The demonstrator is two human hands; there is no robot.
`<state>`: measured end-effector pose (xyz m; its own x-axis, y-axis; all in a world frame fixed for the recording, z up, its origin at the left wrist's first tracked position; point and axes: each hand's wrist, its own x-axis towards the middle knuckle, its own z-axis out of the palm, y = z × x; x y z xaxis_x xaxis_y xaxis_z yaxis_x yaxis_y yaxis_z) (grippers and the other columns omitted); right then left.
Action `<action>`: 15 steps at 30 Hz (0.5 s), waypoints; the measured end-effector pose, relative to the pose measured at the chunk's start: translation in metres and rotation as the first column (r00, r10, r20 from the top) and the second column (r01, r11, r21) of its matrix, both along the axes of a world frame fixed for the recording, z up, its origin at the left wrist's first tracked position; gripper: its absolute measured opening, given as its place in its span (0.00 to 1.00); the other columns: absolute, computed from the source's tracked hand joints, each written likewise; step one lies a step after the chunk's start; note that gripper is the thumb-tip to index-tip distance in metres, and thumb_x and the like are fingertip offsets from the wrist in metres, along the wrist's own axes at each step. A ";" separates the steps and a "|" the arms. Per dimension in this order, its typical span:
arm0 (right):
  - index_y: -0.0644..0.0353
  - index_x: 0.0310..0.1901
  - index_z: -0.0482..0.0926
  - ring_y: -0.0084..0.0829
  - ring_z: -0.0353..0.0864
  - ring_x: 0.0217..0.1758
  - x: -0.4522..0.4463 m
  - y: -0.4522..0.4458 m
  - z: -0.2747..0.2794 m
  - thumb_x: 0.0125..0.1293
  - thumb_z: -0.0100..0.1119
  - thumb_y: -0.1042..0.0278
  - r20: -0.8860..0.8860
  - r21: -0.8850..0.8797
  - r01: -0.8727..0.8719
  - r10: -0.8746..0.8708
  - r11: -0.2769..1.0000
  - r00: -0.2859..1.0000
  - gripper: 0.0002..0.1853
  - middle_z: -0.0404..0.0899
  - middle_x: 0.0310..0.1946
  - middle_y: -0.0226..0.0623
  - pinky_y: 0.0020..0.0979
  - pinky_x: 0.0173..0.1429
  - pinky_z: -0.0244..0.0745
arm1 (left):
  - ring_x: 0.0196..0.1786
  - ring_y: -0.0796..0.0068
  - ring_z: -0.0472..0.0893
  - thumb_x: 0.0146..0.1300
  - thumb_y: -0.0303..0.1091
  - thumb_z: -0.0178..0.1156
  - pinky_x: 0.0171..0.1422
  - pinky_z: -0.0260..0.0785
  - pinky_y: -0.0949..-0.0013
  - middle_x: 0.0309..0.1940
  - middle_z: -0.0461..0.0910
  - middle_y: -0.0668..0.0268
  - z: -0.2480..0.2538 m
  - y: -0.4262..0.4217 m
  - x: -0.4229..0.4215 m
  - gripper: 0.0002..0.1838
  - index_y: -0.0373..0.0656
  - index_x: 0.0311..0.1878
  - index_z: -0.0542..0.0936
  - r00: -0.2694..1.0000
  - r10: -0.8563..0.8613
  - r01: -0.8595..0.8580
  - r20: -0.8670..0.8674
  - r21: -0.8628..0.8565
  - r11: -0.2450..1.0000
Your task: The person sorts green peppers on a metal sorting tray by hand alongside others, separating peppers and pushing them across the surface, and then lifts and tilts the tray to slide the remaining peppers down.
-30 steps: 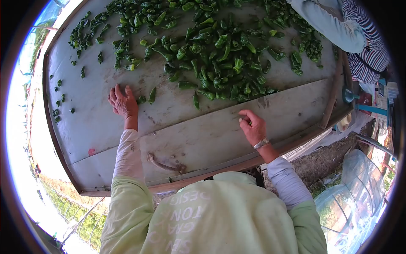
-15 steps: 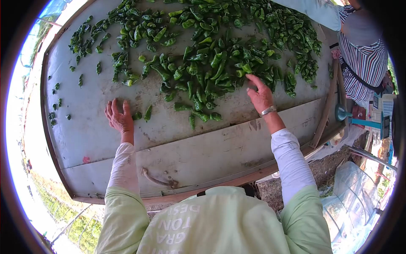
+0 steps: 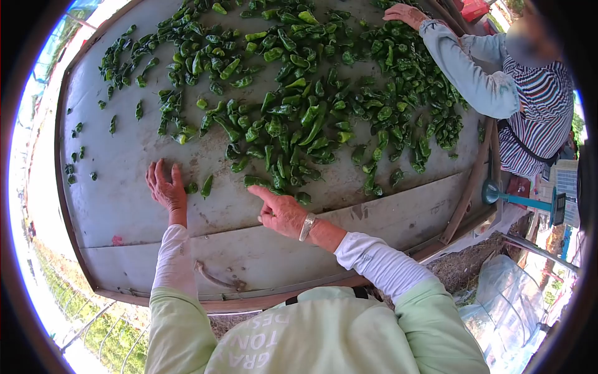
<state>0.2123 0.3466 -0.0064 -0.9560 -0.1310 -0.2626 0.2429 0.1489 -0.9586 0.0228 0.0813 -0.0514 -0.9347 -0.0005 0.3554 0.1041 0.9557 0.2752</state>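
- Green peppers (image 3: 314, 124): spread over the worktop (image 3: 118, 212), thickest at the middle and toward the co-worker's side, with a few small ones scattered near the left edge.
- Left hand (image 3: 167, 192): palm down on bare worktop, fingers moderately spread and pointing away from the wearer; nothing seen held. Two loose peppers (image 3: 207, 186) lie just right of the thumb side, the closer one near the hand.
- Right hand (image 3: 283, 210): at the near edge of the middle heap. Index finger (image 3: 260, 193) extended to the left, its tip just below a pepper (image 3: 255, 181); contact cannot be confirmed. Remaining fingers curled toward the palm; whether they enclose anything cannot be told. A bracelet (image 3: 307, 227) sits on the wrist.
- Co-worker's hand (image 3: 406, 14): over the far right part of the spread.
- Changes against the frame half a second earlier: the right hand has left the right flank of the heap, where its fingertips were at a bright green pepper, and now stands well to the left, nearer the left hand. The left hand keeps its place beside the two loose peppers. The co-worker's hand has come into view.
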 end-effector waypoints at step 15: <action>0.55 0.56 0.74 0.16 0.69 0.19 0.009 0.171 -0.006 0.60 0.56 0.75 0.200 -0.168 0.490 -0.457 0.855 0.866 0.21 0.79 0.24 0.29 0.22 0.23 0.67 | 0.67 0.61 0.63 0.56 0.45 0.62 0.65 0.58 0.55 0.62 0.69 0.65 0.001 0.002 -0.001 0.24 0.52 0.56 0.74 1.000 -0.002 0.001 -0.031 -0.041 0.999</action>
